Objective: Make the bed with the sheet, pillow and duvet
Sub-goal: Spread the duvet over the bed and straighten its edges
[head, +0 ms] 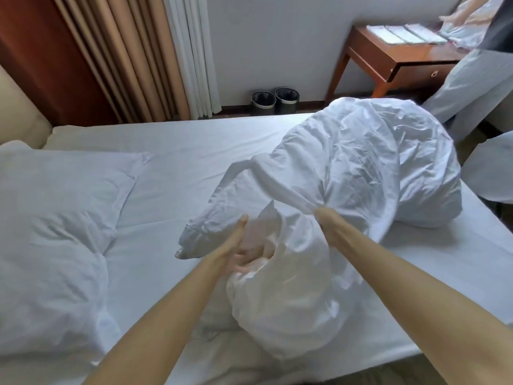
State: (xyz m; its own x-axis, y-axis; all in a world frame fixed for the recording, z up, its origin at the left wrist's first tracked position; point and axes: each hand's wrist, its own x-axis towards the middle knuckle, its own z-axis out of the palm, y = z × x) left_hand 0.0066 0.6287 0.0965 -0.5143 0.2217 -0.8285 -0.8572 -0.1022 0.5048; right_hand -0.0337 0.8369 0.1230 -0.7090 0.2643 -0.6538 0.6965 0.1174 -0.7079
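Note:
A white sheet (pixel 194 151) lies flat over the mattress. A big white pillow (pixel 55 223) rests at the left, by the headboard. The white duvet (pixel 361 168) is bunched in a heap across the middle and right of the bed, with a crumpled part hanging in front of me. My right hand (pixel 330 220) grips a fold of the duvet at the heap's near side. My left hand (pixel 240 251) reaches into the loose cloth with its thumb up and its fingers partly under the fabric, curled on it.
A beige headboard (pixel 16 112) stands at far left, with curtains (pixel 133 56) behind. Two dark bins (pixel 274 100) sit by the wall beyond the bed. At the wooden side table (pixel 394 59), far right, another person (pixel 477 68) stands.

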